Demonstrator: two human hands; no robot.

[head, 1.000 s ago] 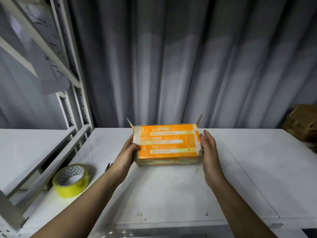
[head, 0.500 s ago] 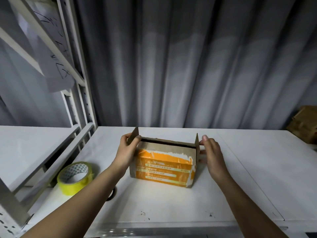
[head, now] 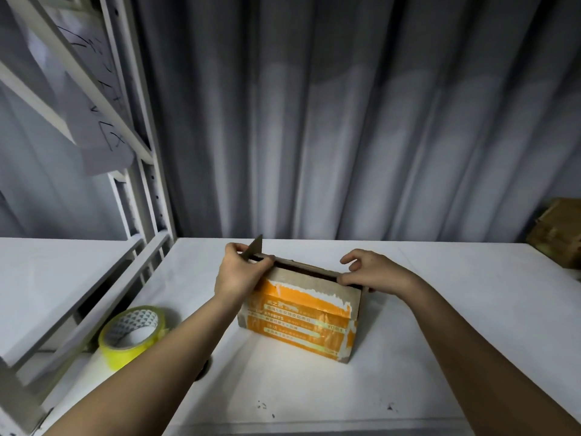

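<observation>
Orange-printed cardboard box point(head: 298, 322) stands on the counter point(head: 440, 341), near the yellow tape roll point(head: 132, 335). At the end nearer the roll, the left hand point(head: 239, 275) has its grip pinched on the upright flap point(head: 253, 250). The right hand point(head: 377, 272) curls its grip over the farther top corner.

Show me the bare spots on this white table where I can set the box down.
Widest: the table right of the cardboard box, up to the brown carton. Also the near strip in front of the box, along the table's edge. Crowded at left: tape roll and shelf frame.
</observation>
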